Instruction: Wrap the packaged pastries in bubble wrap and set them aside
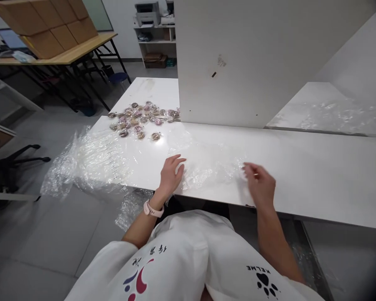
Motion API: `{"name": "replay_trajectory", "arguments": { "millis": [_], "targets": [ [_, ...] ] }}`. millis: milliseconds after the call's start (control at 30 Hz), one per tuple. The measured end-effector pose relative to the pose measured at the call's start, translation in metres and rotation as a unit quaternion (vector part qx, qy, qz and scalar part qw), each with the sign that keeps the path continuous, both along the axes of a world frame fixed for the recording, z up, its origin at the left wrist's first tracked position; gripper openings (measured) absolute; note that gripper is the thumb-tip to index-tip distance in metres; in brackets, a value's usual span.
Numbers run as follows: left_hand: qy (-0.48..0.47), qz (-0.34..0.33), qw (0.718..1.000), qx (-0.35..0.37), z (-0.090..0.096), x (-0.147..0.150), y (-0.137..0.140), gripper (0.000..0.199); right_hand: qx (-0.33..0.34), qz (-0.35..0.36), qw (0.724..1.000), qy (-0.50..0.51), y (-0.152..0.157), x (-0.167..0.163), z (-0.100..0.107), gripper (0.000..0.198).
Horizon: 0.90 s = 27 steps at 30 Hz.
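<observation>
Clear plastic film lies crumpled on the white table, right in front of me. My left hand, with a pale pink band on its wrist, is at the film's left end; its fingers and thumb are apart and nothing shows between them. At the film's right end, my right hand has its fingers curled together in a pinch near the film's edge. The clear film makes it hard to see exactly what lies between those fingertips. Beyond my left hand sit many small round wrapped pieces, brown and pinkish.
A heap of clear plastic bags hangs over the table's left edge. An upright white panel stands along the back. More film lies behind it at right. Farther off are cardboard boxes, a blue stool and a printer.
</observation>
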<state>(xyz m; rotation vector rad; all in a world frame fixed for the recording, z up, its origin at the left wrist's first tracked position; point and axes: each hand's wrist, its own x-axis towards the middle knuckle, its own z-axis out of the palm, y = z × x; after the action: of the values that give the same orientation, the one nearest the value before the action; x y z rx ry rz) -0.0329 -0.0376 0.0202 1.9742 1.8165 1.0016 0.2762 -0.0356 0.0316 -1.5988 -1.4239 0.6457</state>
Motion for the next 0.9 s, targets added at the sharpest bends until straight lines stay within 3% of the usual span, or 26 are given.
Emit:
{"name": "replay_trajectory", "arguments": {
  "millis": [33, 100, 200, 267, 333, 433, 500, 600, 667, 733, 833, 900],
  "targets": [
    [0.043, -0.042, 0.998, -0.034, -0.003, 0.002, 0.008, 0.034, -0.010, -0.071, 0.997, -0.040, 0.017, 0.013, -0.012, 0.039],
    [0.130, -0.109, 0.978, -0.120, -0.009, 0.007, 0.030, 0.044, -0.062, -0.093, 0.988, -0.104, 0.050, 0.029, -0.033, 0.053],
    [0.219, -0.146, 0.944, -0.200, -0.019, 0.010, 0.067, 0.061, -0.080, -0.009, 0.985, -0.151, 0.086, 0.031, -0.052, 0.061],
    [0.244, -0.142, 0.936, -0.212, -0.022, 0.009, 0.086, 0.065, -0.065, 0.073, 0.980, -0.171, 0.102, 0.025, -0.058, 0.045],
    [0.250, -0.132, 0.934, -0.219, -0.024, 0.005, 0.098, 0.065, -0.034, 0.095, 0.982, -0.160, 0.117, 0.025, -0.059, 0.034],
    [0.235, -0.125, 0.940, -0.215, -0.026, -0.002, 0.104, 0.065, 0.042, -0.031, 0.998, -0.045, 0.141, 0.047, -0.056, 0.041],
    [0.225, -0.120, 0.944, -0.210, -0.028, -0.004, 0.103, 0.067, 0.068, -0.107, 0.990, 0.062, 0.151, 0.071, -0.054, 0.055],
    [0.222, -0.110, 0.948, -0.202, -0.033, -0.004, 0.102, 0.070, 0.012, -0.096, 0.985, 0.143, 0.140, 0.090, -0.053, 0.063],
    [0.219, -0.105, 0.949, -0.199, -0.035, -0.001, 0.102, 0.072, -0.058, -0.031, 0.993, 0.103, 0.115, 0.080, -0.054, 0.063],
    [0.217, -0.104, 0.950, -0.197, -0.037, 0.001, 0.105, 0.074, -0.089, 0.068, 0.994, -0.001, 0.086, 0.055, -0.056, 0.059],
    [0.223, -0.093, 0.947, -0.212, -0.038, 0.002, 0.111, 0.074, -0.033, 0.169, 0.980, -0.103, 0.057, 0.009, -0.052, 0.044],
    [0.225, -0.090, 0.942, -0.231, -0.037, 0.001, 0.114, 0.072, 0.001, 0.198, 0.979, -0.044, 0.053, -0.012, -0.041, 0.038]
  ]
}}
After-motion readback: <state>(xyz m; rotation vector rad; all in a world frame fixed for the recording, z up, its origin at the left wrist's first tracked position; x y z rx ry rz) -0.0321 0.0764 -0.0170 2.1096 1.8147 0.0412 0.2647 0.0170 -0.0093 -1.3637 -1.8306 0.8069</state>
